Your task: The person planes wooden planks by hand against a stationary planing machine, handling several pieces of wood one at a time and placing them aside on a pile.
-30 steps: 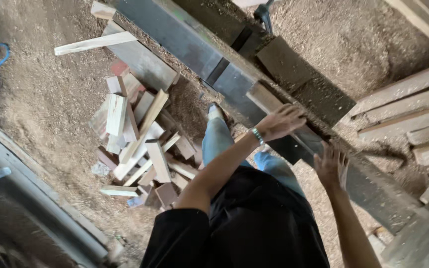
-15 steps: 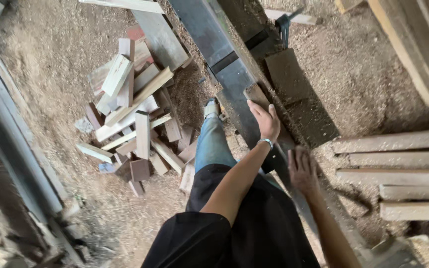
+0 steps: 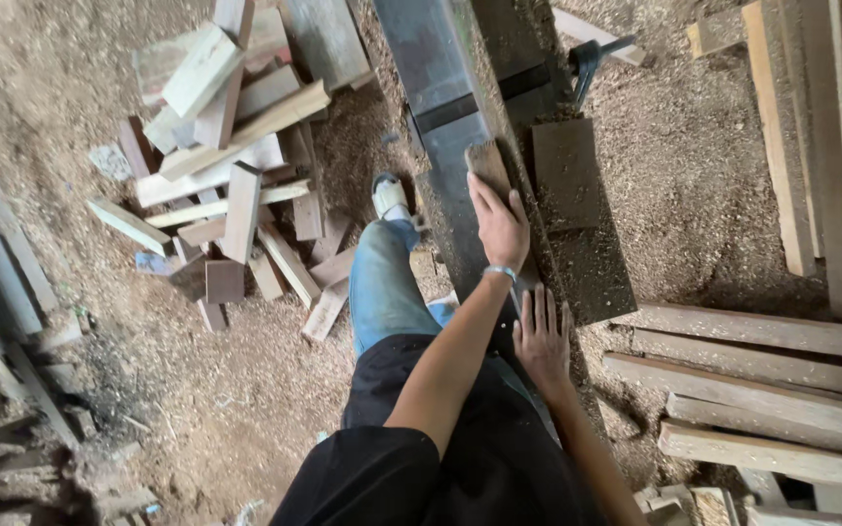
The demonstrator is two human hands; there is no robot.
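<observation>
Right hand: my right hand (image 3: 541, 336) lies flat and spread on the near end of the long grey metal worktop (image 3: 436, 78) of the woodworking machine, grasping nothing.
Left hand: my left hand (image 3: 499, 222) presses palm down, fingers loose, on the short brown wooden block (image 3: 487, 162); only the block's far end shows beyond my fingertips.
Change: half a second ago this hand covered the block nearer my body; now arm and block have slid farther up the worktop, so the feed is moving along.
Block: it rests on the worktop, just beside the sawdust-covered dark plate (image 3: 577, 219).
Counts: two hands, one block under hand, five long planks (image 3: 762, 390) stacked on the right, upward of twenty pale offcuts (image 3: 231, 166) heaped on the sawdust floor to the left.
</observation>
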